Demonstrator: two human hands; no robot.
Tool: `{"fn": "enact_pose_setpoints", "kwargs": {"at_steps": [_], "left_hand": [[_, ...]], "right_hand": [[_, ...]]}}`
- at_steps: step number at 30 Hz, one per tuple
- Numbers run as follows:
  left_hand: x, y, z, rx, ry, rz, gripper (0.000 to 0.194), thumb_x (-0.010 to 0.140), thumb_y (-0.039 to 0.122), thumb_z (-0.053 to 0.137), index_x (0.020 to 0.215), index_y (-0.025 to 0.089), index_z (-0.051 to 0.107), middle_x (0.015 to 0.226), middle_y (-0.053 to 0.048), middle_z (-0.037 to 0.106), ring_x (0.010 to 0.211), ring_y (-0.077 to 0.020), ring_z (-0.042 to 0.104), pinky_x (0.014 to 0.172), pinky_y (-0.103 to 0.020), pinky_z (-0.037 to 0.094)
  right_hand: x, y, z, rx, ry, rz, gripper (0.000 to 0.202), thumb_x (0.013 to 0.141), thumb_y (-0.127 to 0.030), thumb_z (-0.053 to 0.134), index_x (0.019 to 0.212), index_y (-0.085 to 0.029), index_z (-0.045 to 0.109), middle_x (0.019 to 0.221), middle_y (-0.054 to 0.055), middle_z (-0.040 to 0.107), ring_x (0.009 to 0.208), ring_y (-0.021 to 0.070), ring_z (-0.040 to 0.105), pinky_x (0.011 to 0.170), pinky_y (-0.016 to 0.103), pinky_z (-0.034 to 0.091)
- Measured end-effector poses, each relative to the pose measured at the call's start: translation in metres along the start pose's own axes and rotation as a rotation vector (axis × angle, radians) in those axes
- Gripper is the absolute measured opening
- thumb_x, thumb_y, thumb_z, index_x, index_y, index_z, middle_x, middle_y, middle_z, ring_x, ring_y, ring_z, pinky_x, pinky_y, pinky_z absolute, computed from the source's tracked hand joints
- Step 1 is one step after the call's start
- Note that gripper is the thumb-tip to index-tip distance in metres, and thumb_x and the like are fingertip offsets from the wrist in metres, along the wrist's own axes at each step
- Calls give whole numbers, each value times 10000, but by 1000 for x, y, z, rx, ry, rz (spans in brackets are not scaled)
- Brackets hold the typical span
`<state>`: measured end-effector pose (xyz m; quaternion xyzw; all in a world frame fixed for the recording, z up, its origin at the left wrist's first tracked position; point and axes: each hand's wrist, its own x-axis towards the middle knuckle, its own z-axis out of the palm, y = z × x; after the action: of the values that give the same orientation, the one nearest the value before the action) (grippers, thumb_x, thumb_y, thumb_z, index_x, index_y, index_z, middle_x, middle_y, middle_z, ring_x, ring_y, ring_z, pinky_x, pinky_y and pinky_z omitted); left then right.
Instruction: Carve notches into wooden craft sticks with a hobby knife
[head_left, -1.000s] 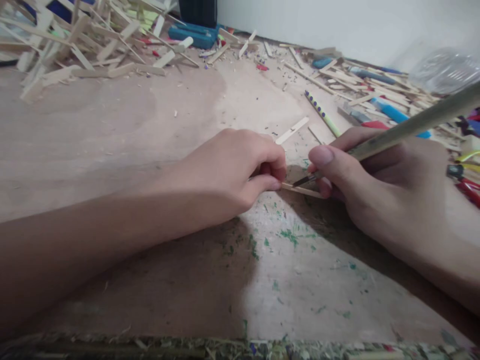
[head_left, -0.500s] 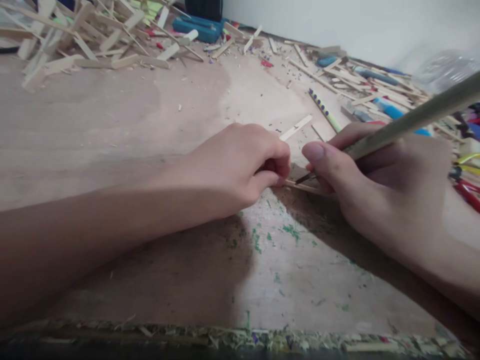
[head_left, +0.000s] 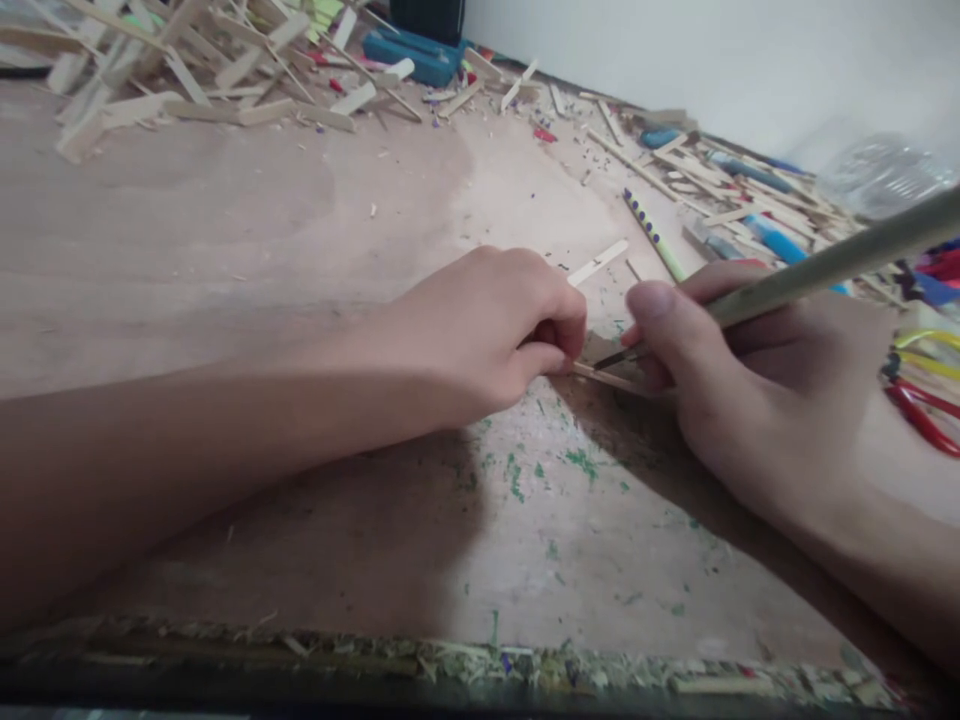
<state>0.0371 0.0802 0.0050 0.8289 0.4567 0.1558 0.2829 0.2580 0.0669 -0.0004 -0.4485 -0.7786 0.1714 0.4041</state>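
My left hand [head_left: 510, 330] lies on the wooden table with thumb and fingertips pinched on a thin wooden stick [head_left: 611, 378]. The stick reaches right, its far end passing under my right hand. My right hand [head_left: 750, 370] grips a long-handled carving knife [head_left: 832, 258] like a pen. The knife's dark, thin tip touches the stick, or nearly so, just right of my left fingertips. Beyond my hands lie a pale flat wooden strip [head_left: 598, 262] and a light green stick with purple dots [head_left: 652, 232].
A tangled heap of wooden sticks [head_left: 187, 65] covers the far left. More sticks and blue-handled tools [head_left: 776, 238] lie at the right, near red-and-yellow-handled pliers [head_left: 930, 415]. Behind stand a teal case [head_left: 412, 58] and a clear plastic container [head_left: 885, 175]. Shavings [head_left: 525, 668] line the front edge.
The view has shifted slightly, with the background moving right and down. The knife has stayed at nearly the same spot on the stick, and both hands keep their grips.
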Motion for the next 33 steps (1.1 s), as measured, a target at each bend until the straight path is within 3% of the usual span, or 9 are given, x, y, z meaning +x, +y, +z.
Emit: {"fn": "enact_pose_setpoints", "kwargs": {"at_steps": [7, 14, 20, 26, 33], "left_hand": [[0, -5, 1, -30, 13, 41, 164, 1009, 155, 756, 902, 240, 847, 917, 34, 833, 857, -176, 706, 808, -318, 465], [-2, -12, 2, -13, 34, 57, 140, 1008, 202, 769, 897, 242, 843, 909, 55, 821, 836, -155, 692, 816, -293, 459], [-3, -15, 3, -19, 41, 105, 169, 1014, 232, 700, 933, 255, 847, 947, 43, 835, 853, -164, 705, 824, -301, 477], [-2, -18, 5, -10, 39, 133, 199, 995, 254, 668, 958, 273, 862, 959, 54, 847, 899, -182, 728, 881, -323, 503], [-2, -13, 3, -5, 18, 102, 185, 1020, 220, 700, 965, 258, 873, 968, 46, 852, 900, -170, 724, 848, -305, 487]], "right_hand": [[2, 3, 1, 46, 20, 35, 448, 1139, -385, 821, 729, -247, 704, 614, -37, 640, 508, 106, 509, 518, 316, 378], [4, 2, -2, 29, -78, 29, 482, 1146, -385, 815, 707, -237, 679, 565, -36, 599, 510, 98, 474, 524, 319, 363], [5, 0, -5, -35, -135, -64, 454, 1173, -356, 764, 752, -237, 640, 600, -34, 578, 551, 98, 504, 507, 315, 311], [-3, -1, -2, -65, -82, -105, 423, 1176, -314, 722, 775, -246, 610, 586, -50, 515, 541, 110, 463, 531, 335, 288], [-7, 2, 0, -56, 51, -78, 460, 1182, -365, 745, 748, -244, 656, 618, -27, 586, 567, 122, 483, 572, 354, 349]]}}
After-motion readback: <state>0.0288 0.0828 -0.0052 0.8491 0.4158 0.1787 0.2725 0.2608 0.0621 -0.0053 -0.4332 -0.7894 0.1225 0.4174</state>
